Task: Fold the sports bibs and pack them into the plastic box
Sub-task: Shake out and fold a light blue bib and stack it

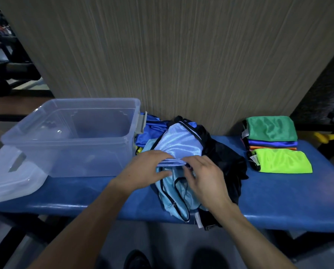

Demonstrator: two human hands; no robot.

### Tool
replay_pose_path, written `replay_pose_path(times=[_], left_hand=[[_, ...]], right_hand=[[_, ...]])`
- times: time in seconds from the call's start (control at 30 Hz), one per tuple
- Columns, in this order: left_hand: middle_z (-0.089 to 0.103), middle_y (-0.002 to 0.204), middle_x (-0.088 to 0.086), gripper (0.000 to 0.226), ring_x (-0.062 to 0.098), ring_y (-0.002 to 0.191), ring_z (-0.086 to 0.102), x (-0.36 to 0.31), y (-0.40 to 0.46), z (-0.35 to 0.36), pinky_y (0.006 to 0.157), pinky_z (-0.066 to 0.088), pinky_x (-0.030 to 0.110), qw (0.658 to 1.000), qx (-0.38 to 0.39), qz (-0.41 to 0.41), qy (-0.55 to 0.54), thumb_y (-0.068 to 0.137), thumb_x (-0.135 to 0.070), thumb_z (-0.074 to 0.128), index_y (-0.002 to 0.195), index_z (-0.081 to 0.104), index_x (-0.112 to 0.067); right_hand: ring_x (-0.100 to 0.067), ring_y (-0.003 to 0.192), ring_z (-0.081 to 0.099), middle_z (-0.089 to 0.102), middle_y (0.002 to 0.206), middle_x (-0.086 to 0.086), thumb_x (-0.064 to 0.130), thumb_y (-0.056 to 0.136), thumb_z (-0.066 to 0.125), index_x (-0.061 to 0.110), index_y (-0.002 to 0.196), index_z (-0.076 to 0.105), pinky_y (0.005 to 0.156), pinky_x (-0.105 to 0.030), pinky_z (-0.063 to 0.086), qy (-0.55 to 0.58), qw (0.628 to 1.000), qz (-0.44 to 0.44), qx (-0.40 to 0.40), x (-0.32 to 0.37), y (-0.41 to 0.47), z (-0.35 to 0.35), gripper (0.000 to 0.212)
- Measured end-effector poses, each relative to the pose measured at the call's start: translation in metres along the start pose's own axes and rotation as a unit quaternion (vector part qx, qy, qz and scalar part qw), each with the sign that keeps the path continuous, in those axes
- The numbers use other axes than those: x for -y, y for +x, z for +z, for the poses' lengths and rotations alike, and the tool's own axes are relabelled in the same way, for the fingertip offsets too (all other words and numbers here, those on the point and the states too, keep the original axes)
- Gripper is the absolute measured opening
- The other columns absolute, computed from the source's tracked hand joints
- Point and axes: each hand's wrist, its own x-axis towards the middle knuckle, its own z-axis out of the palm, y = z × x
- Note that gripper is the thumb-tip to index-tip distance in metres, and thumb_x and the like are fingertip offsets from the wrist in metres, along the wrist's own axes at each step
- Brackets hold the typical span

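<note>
While the pale blue bib [178, 144] lies on the heap mid-bench [278, 200], my left hand [142, 171] and right hand [203, 177] pinch its folded edge. Slippery fabric could slide apart before reaching the empty box [45, 136] on the left.

The scene is being viewed by a single wide-angle camera worn on the person's head. It is being pointed forward and steeply down, so that the blue bench [278, 200] is being seen from above and from its near long side, with the wood-grain wall [181, 55] being faced straight ahead. The forearms are being taken in from the bottom edge, and both hands are being held close below the lens, near the frame's centre. Straight lines are being bent outward toward the edges by the lens. No second view is being supplied, so nothing is being shared.
</note>
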Motion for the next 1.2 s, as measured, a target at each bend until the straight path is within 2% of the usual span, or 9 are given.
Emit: replay_pose_path(times=[0.17,0.3,0.53,0.67,0.77,0.87,0.93,1.07,1.2], left_hand=[[0.052,0.076,-0.005,0.022,0.024,0.072,0.054,-0.001,0.017,-0.002,0.065,0.051,0.047,0.996,-0.077,-0.033,0.039,0.094,-0.014,0.054,0.089,0.047,-0.034],[0.065,0.085,-0.003,0.021,0.022,0.079,0.058,-0.026,0.027,-0.023,0.069,0.05,0.04,0.981,-0.19,0.021,0.01,0.094,-0.009,0.062,0.109,0.069,-0.022],[0.067,0.077,0.005,0.017,0.021,0.071,0.062,-0.122,0.047,-0.071,0.068,0.05,0.038,0.916,-0.313,0.067,-0.241,0.098,-0.034,0.064,0.098,0.072,-0.018],[0.031,0.065,0.002,0.045,0.01,0.061,0.03,-0.13,0.068,-0.059,0.055,0.024,0.036,0.91,-0.255,0.012,-0.326,0.099,-0.035,0.064,0.068,0.049,-0.006],[0.035,0.07,-0.004,0.058,0.011,0.064,0.033,-0.109,0.092,-0.03,0.059,0.023,0.032,0.907,-0.198,-0.074,-0.364,0.091,-0.05,0.063,0.079,0.058,0.006],[0.034,0.063,-0.006,0.044,0.011,0.058,0.032,-0.084,0.114,0.017,0.056,0.025,0.029,0.886,-0.153,-0.209,-0.385,0.092,-0.043,0.069,0.073,0.056,-0.005],[0.042,0.066,-0.002,0.036,0.014,0.063,0.041,-0.065,0.123,0.053,0.061,0.031,0.03,0.868,-0.124,-0.281,-0.391,0.09,-0.04,0.071,0.076,0.061,-0.008],[0.052,0.074,0.005,0.031,0.019,0.07,0.049,-0.045,0.137,0.075,0.066,0.037,0.032,0.853,-0.116,-0.344,-0.374,0.095,-0.035,0.068,0.079,0.064,-0.01],[0.052,0.067,-0.002,0.034,0.024,0.071,0.052,-0.047,0.142,0.069,0.058,0.034,0.031,0.89,-0.132,-0.326,-0.289,0.101,-0.035,0.061,0.075,0.062,-0.013]], right_hand=[[-0.012,0.082,0.059,0.066,0.089,0.01,0.024,0.1,0.061,0.018,0.108,0.07,0.071,-0.03,0.045,0.096,0.993,0.061,-0.024,-0.016,0.028,-0.027,0.013],[-0.007,0.08,0.062,0.07,0.084,0.005,0.026,0.098,0.063,0.02,0.1,0.073,0.074,-0.033,0.048,0.251,0.955,0.145,-0.06,-0.033,0.05,-0.057,0.011],[-0.02,0.086,0.052,0.061,0.09,-0.011,0.024,0.103,0.06,-0.003,0.096,0.066,0.077,-0.041,0.041,0.449,0.87,0.153,-0.132,-0.039,0.056,-0.144,0.028],[-0.02,0.077,0.049,0.058,0.079,-0.009,0.03,0.102,0.061,0.003,0.083,0.064,0.066,-0.04,0.039,0.435,0.866,0.205,-0.138,-0.056,0.045,-0.15,0.033],[-0.021,0.079,0.056,0.066,0.083,-0.009,0.042,0.096,0.067,0.014,0.084,0.07,0.069,-0.039,0.044,0.435,0.846,0.284,-0.122,-0.078,0.035,-0.124,0.03],[-0.02,0.084,0.065,0.068,0.1,-0.006,0.053,0.09,0.071,0.013,0.109,0.066,0.063,-0.034,0.052,0.443,0.794,0.416,0.021,-0.093,0.014,-0.093,0.045],[-0.012,0.085,0.073,0.071,0.11,0.0,0.03,0.09,0.076,0.028,0.138,0.049,0.057,-0.026,0.056,0.436,0.765,0.453,0.137,-0.096,-0.002,-0.077,0.055],[-0.013,0.089,0.072,0.071,0.105,-0.004,-0.01,0.079,0.078,0.028,0.155,0.034,0.069,-0.021,0.058,0.4,0.809,0.411,0.13,-0.112,-0.011,-0.055,0.095],[-0.023,0.099,0.07,0.067,0.118,-0.007,0.006,0.075,0.085,0.032,0.148,0.046,0.091,-0.039,0.058,0.32,0.86,0.382,0.108,-0.121,-0.007,-0.052,0.086]])
